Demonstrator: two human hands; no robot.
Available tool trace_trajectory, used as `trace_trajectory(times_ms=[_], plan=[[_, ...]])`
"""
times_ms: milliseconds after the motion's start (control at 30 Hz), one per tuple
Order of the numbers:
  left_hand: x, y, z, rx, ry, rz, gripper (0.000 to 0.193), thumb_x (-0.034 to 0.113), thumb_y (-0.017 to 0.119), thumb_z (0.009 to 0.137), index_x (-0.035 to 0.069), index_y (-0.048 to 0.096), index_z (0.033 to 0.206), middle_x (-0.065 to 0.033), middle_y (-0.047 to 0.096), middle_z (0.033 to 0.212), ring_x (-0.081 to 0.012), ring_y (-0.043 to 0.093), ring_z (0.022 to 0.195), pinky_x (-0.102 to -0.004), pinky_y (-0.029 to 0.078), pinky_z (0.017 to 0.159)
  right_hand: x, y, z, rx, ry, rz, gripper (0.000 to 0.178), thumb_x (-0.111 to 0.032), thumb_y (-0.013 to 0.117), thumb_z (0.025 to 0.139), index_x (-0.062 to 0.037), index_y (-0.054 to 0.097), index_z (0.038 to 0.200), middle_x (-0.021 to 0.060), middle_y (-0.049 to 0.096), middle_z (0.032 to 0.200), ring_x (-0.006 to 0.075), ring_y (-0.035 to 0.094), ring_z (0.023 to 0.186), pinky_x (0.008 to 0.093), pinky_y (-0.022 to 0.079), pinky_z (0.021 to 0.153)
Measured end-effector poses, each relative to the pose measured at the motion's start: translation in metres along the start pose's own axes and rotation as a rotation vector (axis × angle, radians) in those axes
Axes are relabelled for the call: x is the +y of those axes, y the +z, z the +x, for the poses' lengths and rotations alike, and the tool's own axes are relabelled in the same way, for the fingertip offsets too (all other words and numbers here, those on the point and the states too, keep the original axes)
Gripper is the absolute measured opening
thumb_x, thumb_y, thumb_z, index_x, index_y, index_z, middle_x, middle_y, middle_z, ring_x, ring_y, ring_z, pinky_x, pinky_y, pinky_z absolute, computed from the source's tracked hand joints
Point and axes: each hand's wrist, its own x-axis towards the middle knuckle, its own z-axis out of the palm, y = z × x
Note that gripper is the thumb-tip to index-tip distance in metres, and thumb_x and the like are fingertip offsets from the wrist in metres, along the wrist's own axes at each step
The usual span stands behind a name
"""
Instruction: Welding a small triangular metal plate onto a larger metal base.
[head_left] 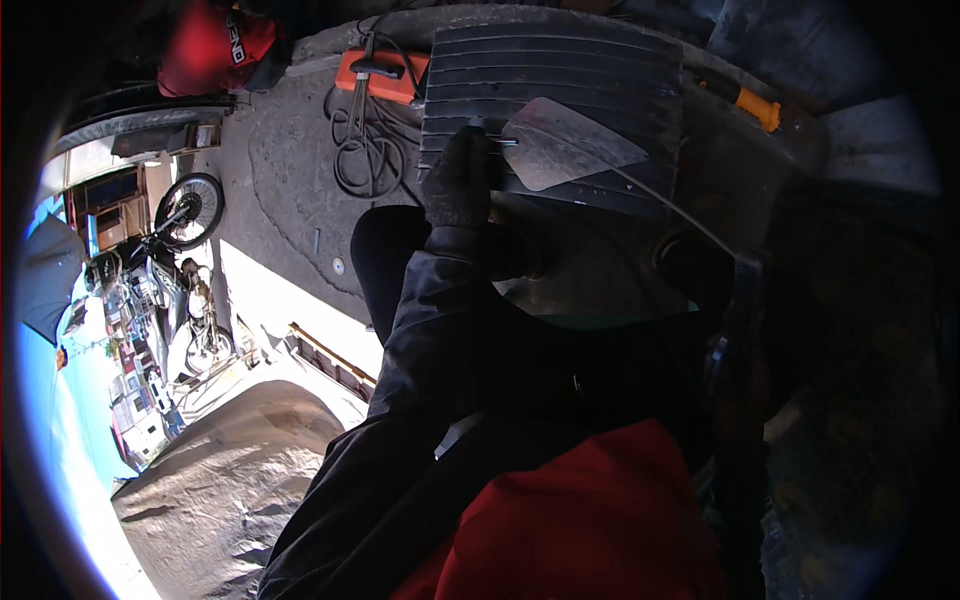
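Observation:
My left hand (pixel 458 185), in a dark glove, is closed at the slatted metal surface's left side. It grips the handle end of a trowel with a flat, diamond-shaped metal blade (pixel 570 145); a short bright shank (pixel 506 142) shows between glove and blade. The blade lies over the dark slats (pixel 560 60). Across it runs a long thin rod (pixel 670 202), slanting down to the right into a dark upright piece (pixel 748 268), which looks like a clamp or holder. Deep shadow on the right hides my right hand, so its fingers cannot be made out.
An orange machine (pixel 385 76) with looped cables (pixel 365 165) sits left of the slats. A yellow power tool (pixel 755 107) lies beyond their right side. Someone in red (pixel 215 50) is at the far left. A motorcycle (pixel 180 260) stands on the left, above a crumpled tarp (pixel 230 480).

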Motion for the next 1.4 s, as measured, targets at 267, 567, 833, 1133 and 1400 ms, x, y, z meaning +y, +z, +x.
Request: trace_trajectory(times_ms=[267, 567, 833, 1133, 1400], plan=[[0.011, -0.005, 0.000, -0.006, 0.005, 0.062, 0.027, 0.028, 0.062, 0.095, 0.012, 0.067, 0.115, -0.0150, 0.071, 0.099, -0.0326, 0.069, 0.090, -0.0399, 0.054, 0.074, -0.012, 0.002, -0.003, -0.005, 0.087, 0.006, 0.055, -0.029, 0.065, 0.089, -0.0005, 0.049, 0.134, 0.0003, 0.056, 0.101, 0.0080, 0.052, 0.087, 0.0264, 0.046, 0.075], [0.008, -0.004, 0.000, -0.005, 0.017, 0.029, 0.027, 0.027, 0.062, 0.094, 0.009, 0.067, 0.114, -0.0153, 0.071, 0.101, -0.0322, 0.070, 0.092, -0.0398, 0.054, 0.076, 0.002, 0.000, -0.003, -0.012, 0.020, 0.005, 0.061, -0.027, 0.065, 0.089, 0.0021, 0.045, 0.138, 0.0030, 0.058, 0.108, 0.0116, 0.054, 0.094, 0.0283, 0.047, 0.081], [0.009, -0.004, 0.000, -0.033, -0.031, 0.016, 0.028, 0.028, 0.061, 0.095, 0.010, 0.067, 0.115, -0.0159, 0.070, 0.102, -0.0322, 0.069, 0.095, -0.0401, 0.053, 0.078, -0.006, -0.007, -0.002, -0.088, 0.116, -0.073, 0.068, -0.025, 0.064, 0.089, 0.0033, 0.037, 0.145, 0.0065, 0.057, 0.117, 0.0127, 0.054, 0.100, 0.0293, 0.047, 0.086], [0.010, -0.005, 0.000, -0.027, -0.012, 0.031, 0.027, 0.028, 0.061, 0.095, 0.010, 0.067, 0.114, -0.0159, 0.070, 0.101, -0.0328, 0.069, 0.094, -0.0407, 0.053, 0.078, -0.008, -0.001, -0.002, -0.025, 0.103, -0.032, 0.056, -0.023, 0.063, 0.091, -0.0004, 0.045, 0.138, -0.0006, 0.057, 0.099, 0.0055, 0.052, 0.079, 0.0228, 0.045, 0.066], [0.003, -0.002, 0.000, -0.001, 0.012, 0.054, 0.026, 0.027, 0.062, 0.094, 0.011, 0.068, 0.114, -0.0158, 0.070, 0.100, -0.0327, 0.069, 0.091, -0.0404, 0.054, 0.076, -0.012, 0.004, -0.002, -0.025, 0.072, 0.035, 0.049, -0.017, 0.061, 0.090, -0.0024, 0.048, 0.135, -0.0026, 0.054, 0.094, 0.0042, 0.048, 0.073, 0.0218, 0.042, 0.062]])
